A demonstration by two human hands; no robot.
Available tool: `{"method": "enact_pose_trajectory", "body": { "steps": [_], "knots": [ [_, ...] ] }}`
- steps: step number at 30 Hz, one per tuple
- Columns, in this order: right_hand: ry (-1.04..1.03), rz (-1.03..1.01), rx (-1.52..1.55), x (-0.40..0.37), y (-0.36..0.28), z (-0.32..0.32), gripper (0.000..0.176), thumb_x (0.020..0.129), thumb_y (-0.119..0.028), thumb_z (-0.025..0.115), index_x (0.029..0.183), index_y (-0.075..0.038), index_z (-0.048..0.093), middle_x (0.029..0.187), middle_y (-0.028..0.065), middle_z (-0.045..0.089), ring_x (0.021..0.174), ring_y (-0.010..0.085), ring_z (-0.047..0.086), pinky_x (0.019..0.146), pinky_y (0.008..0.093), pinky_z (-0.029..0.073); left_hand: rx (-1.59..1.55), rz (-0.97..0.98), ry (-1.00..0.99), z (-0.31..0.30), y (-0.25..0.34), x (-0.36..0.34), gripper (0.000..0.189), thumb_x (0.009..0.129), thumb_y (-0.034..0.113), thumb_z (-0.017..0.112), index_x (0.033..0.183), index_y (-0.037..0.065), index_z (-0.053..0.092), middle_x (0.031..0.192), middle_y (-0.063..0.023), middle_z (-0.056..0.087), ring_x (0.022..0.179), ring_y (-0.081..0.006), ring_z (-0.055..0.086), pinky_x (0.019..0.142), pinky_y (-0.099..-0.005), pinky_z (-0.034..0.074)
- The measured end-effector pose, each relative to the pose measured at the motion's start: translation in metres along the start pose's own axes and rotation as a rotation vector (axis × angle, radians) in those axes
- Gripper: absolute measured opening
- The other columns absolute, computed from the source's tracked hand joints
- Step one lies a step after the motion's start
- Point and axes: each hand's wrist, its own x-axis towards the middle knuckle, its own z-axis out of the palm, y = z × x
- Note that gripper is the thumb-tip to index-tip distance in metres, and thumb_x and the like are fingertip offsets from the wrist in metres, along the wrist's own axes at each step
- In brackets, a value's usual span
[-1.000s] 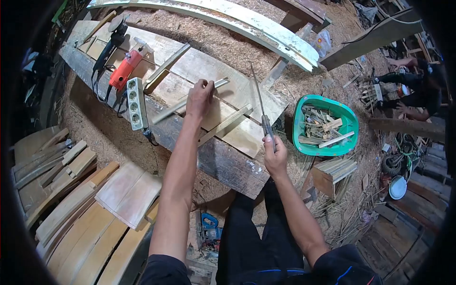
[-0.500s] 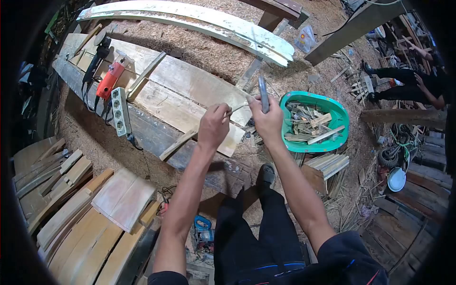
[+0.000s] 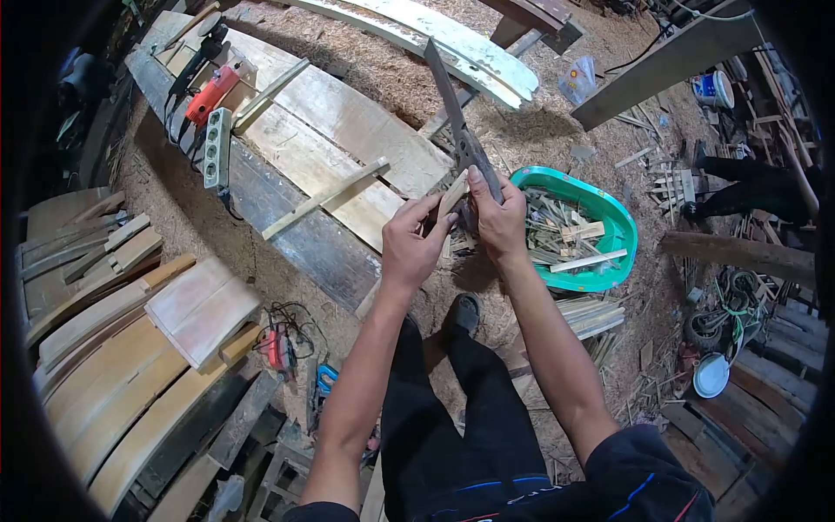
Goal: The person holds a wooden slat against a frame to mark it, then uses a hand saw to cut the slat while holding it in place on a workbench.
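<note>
My right hand is closed on a machete, its long dark blade pointing up and away, tilted to the left. In front of me, my left hand pinches a short piece of wood between thumb and fingers. The wood lies against the machete's lower part, close to my right thumb. Where exactly the two touch is partly hidden by my fingers. Beyond my left hand, a wooden strip rests across pale planks.
A green basin of wood scraps stands right of my hands. On the planks lie a red power tool and a power strip. Curved boards are stacked at lower left. Another person is at far right.
The machete blade has swung into view, now pointing up-left. My hands have come together, with the wood piece against the machete. The view has shifted slightly.
</note>
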Motion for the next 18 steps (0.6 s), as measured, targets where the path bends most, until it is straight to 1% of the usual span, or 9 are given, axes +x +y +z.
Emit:
{"method": "enact_pose_trajectory", "body": {
  "steps": [2, 5, 8, 9, 11, 12, 14, 15, 18],
  "knots": [
    [0.002, -0.011, 0.015, -0.002, 0.001, -0.011, 0.028, 0.097, -0.03, 0.066, 0.087, -0.004, 0.065, 0.068, -0.0096, 0.05, 0.061, 0.0009, 0.04, 0.051, 0.0207, 0.03, 0.078, 0.051, -0.015, 0.007, 0.01, -0.007, 0.036, 0.085, 0.005, 0.072, 0.121, 0.002, 0.066, 0.093, -0.0108, 0.065, 0.076, -0.016, 0.062, 0.067, -0.0292, 0.05],
    [-0.017, 0.001, 0.048, -0.006, 0.002, -0.023, 0.027, 0.097, -0.029, 0.066, 0.088, -0.004, 0.065, 0.068, -0.0099, 0.05, 0.061, 0.0007, 0.039, 0.051, 0.0205, 0.03, 0.408, 0.301, 0.067, 0.024, -0.004, -0.017, 0.04, 0.087, 0.003, 0.068, 0.126, 0.001, 0.063, 0.092, -0.0135, 0.065, 0.078, -0.0243, 0.064, 0.069, -0.0333, 0.051],
    [-0.006, 0.008, 0.005, -0.006, 0.001, -0.025, 0.029, 0.097, -0.031, 0.066, 0.089, -0.004, 0.064, 0.067, -0.0087, 0.049, 0.06, 0.0019, 0.039, 0.05, 0.0215, 0.031, 0.407, 0.274, 0.113, 0.034, 0.0, -0.026, 0.042, 0.088, 0.003, 0.065, 0.129, 0.0, 0.059, 0.094, -0.0164, 0.062, 0.08, -0.0322, 0.063, 0.071, -0.0377, 0.051],
    [0.004, 0.008, -0.024, -0.006, 0.001, -0.025, 0.03, 0.096, -0.032, 0.066, 0.089, -0.003, 0.064, 0.066, -0.0081, 0.049, 0.06, 0.0025, 0.039, 0.05, 0.022, 0.031, 0.405, 0.253, 0.152, 0.034, -0.002, -0.026, 0.041, 0.089, 0.004, 0.065, 0.129, 0.0, 0.059, 0.094, -0.0168, 0.061, 0.081, -0.0325, 0.063, 0.071, -0.0383, 0.051],
    [0.061, -0.077, -0.264, -0.009, 0.0, -0.029, 0.032, 0.097, -0.033, 0.065, 0.087, -0.003, 0.062, 0.064, -0.0057, 0.047, 0.059, 0.0043, 0.039, 0.05, 0.0238, 0.032, 0.398, 0.215, 0.229, 0.034, -0.008, -0.022, 0.041, 0.089, 0.005, 0.065, 0.129, -0.001, 0.059, 0.096, -0.0176, 0.059, 0.082, -0.033, 0.062, 0.071, -0.0394, 0.051],
    [0.089, -0.123, -0.384, -0.01, -0.001, -0.031, 0.033, 0.097, -0.033, 0.064, 0.086, -0.003, 0.061, 0.064, -0.0046, 0.047, 0.059, 0.0052, 0.04, 0.051, 0.0247, 0.033, 0.433, 0.2, 0.224, 0.031, -0.014, -0.017, 0.041, 0.089, 0.006, 0.065, 0.129, -0.001, 0.059, 0.096, -0.0179, 0.059, 0.082, -0.0331, 0.062, 0.071, -0.0395, 0.051],
    [0.085, -0.19, -0.341, -0.027, 0.005, -0.037, 0.033, 0.098, -0.032, 0.061, 0.082, -0.003, 0.058, 0.062, -0.0026, 0.046, 0.059, 0.0066, 0.04, 0.051, 0.0263, 0.033, 0.504, 0.168, 0.203, 0.023, -0.031, -0.006, 0.041, 0.089, 0.007, 0.065, 0.129, -0.001, 0.059, 0.098, -0.0184, 0.058, 0.082, -0.0334, 0.061, 0.071, -0.0398, 0.051],
    [0.085, -0.224, -0.319, -0.037, 0.012, -0.041, 0.034, 0.099, -0.032, 0.06, 0.081, -0.003, 0.056, 0.062, -0.0017, 0.045, 0.059, 0.0073, 0.04, 0.051, 0.0272, 0.034, 0.543, 0.196, 0.18, 0.021, -0.038, 0.001, 0.04, 0.091, 0.01, 0.064, 0.129, 0.0, 0.059, 0.096, -0.0187, 0.058, 0.083, -0.0342, 0.062, 0.071, -0.0402, 0.051],
    [0.043, -0.11, -0.25, -0.065, 0.049, -0.055, 0.034, 0.1, -0.028, 0.056, 0.076, -0.003, 0.053, 0.062, -0.0013, 0.045, 0.059, 0.0081, 0.04, 0.052, 0.0281, 0.034, 0.696, 0.146, 0.085, 0.023, -0.066, 0.026, 0.039, 0.092, 0.012, 0.062, 0.129, 0.0, 0.058, 0.097, -0.0195, 0.059, 0.086, -0.0357, 0.063, 0.072, -0.0412, 0.052]
  ]
}}
